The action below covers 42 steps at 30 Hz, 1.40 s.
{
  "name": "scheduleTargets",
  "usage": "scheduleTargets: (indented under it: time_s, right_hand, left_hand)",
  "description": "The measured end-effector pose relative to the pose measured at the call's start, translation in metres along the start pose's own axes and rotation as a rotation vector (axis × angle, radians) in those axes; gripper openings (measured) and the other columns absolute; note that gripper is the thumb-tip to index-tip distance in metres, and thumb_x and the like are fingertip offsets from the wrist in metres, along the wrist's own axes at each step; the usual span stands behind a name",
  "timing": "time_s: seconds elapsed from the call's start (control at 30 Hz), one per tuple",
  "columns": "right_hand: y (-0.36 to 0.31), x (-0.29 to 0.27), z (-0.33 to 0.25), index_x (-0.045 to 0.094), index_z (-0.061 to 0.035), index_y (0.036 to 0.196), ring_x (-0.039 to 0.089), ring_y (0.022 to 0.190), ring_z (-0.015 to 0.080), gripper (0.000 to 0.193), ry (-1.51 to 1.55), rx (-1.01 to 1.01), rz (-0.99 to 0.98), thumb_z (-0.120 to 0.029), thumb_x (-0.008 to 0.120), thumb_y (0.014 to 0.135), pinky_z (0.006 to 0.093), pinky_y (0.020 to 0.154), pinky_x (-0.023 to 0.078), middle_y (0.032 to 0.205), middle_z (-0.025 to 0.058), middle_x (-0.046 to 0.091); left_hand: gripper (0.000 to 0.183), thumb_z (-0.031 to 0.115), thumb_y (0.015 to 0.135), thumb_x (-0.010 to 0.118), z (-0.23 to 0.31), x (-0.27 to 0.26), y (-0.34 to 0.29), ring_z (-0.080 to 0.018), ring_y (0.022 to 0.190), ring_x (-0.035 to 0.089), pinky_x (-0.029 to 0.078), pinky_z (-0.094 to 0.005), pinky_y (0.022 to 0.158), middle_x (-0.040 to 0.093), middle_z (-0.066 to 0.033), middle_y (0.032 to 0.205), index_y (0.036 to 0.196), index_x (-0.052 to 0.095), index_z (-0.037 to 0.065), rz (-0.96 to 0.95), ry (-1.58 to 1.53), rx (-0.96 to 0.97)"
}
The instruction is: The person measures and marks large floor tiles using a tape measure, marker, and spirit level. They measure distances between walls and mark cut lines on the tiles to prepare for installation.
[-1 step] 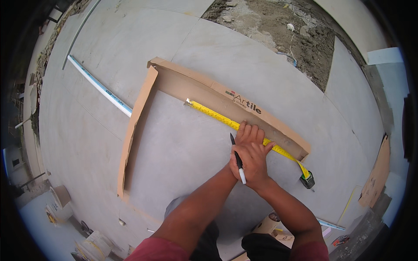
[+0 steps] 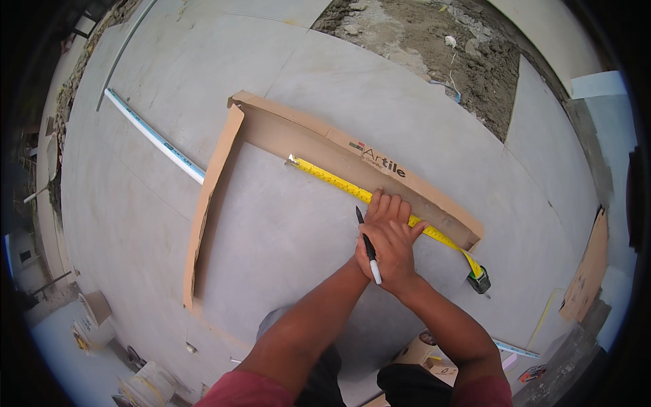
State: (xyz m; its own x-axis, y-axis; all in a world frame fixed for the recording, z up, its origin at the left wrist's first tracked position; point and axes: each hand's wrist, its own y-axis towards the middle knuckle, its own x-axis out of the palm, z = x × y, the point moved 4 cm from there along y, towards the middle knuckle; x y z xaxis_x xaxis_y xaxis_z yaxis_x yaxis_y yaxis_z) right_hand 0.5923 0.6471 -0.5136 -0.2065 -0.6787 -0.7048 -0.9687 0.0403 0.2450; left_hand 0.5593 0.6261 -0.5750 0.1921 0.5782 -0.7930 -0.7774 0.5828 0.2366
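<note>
My left hand (image 2: 388, 207) presses on the yellow blade of a tape measure (image 2: 329, 178), its fingers bent over the blade and its thumb out to the right. Resting across the back of that hand and wrist is my right hand (image 2: 392, 249), closed around a black marker (image 2: 368, 245) with a white end. The marker's dark tip points away from me. The blade lies inside a flattened brown cardboard box piece (image 2: 298, 125), along its far raised side. At the right the blade twists down to its dark green case (image 2: 479, 279). My palms are hidden.
Large grey slabs (image 2: 169, 224) surround the cardboard. A white and blue pipe (image 2: 154, 136) lies to the left. Rough wet mortar (image 2: 434, 54) is exposed at the far right. Buckets (image 2: 148, 383) stand at the lower left, and another cardboard piece (image 2: 583, 271) lies at the right.
</note>
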Motion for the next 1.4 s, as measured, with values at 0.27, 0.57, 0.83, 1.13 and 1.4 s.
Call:
scheduleTargets:
  time_s: [0.27, 0.57, 0.83, 1.13, 1.4]
  right_hand:
    - [0.016, -0.001, 0.0, 0.067, -0.0021, 0.104, 0.061, 0.085, 0.0248, 0.027, -0.039, 0.003, 0.06, -0.007, 0.073, 0.078, 0.0386, 0.082, 0.043, 0.092, 0.0094, 0.068]
    - [0.012, 0.005, 0.009, 0.067, -0.0013, 0.106, 0.061, 0.088, 0.028, 0.029, 0.032, -0.017, 0.016, -0.006, 0.073, 0.078, 0.0425, 0.085, 0.044, 0.092, 0.0119, 0.066]
    - [-0.013, -0.024, 0.027, 0.068, -0.005, 0.103, 0.059, 0.085, 0.0255, 0.027, -0.041, -0.137, 0.008, -0.01, 0.075, 0.077, 0.0397, 0.076, 0.044, 0.093, 0.0107, 0.064]
    - [0.001, -0.003, 0.013, 0.066, -0.0017, 0.097, 0.058, 0.074, 0.0237, 0.022, 0.047, 0.017, 0.075, -0.01, 0.072, 0.078, 0.0363, 0.074, 0.043, 0.084, 0.0092, 0.064]
    - [0.006, 0.02, 0.012, 0.065, -0.0009, 0.1, 0.06, 0.08, 0.0262, 0.023, -0.034, 0.064, 0.08, -0.006, 0.072, 0.078, 0.039, 0.076, 0.044, 0.087, 0.0114, 0.066]
  left_hand:
    - [0.049, 0.05, 0.088, 0.067, -0.001, -0.007, 0.006, -0.0303, 0.092, 0.054, 0.039, -0.0486, 0.11, 0.052, -0.0136, 0.086, 0.087, 0.055, 0.002, -0.042, 0.062, 0.01]
    - [0.049, 0.05, 0.09, 0.067, 0.002, -0.005, 0.011, -0.0296, 0.092, 0.054, 0.037, -0.0474, 0.112, 0.052, -0.0129, 0.087, 0.087, 0.056, 0.002, -0.07, 0.079, 0.005]
    - [0.052, 0.052, 0.089, 0.068, -0.003, 0.009, 0.007, -0.0298, 0.089, 0.051, 0.035, -0.05, 0.112, 0.049, -0.0123, 0.085, 0.083, 0.053, 0.003, -0.186, 0.105, -0.013]
    - [0.053, 0.053, 0.088, 0.068, 0.003, -0.002, 0.015, -0.0294, 0.084, 0.053, 0.04, -0.0494, 0.108, 0.051, -0.0122, 0.08, 0.08, 0.052, 0.003, -0.143, 0.027, -0.012]
    - [0.053, 0.052, 0.088, 0.068, -0.005, 0.003, 0.006, -0.0286, 0.09, 0.053, 0.04, -0.0495, 0.11, 0.052, -0.0125, 0.086, 0.086, 0.057, 0.001, -0.088, 0.04, -0.013]
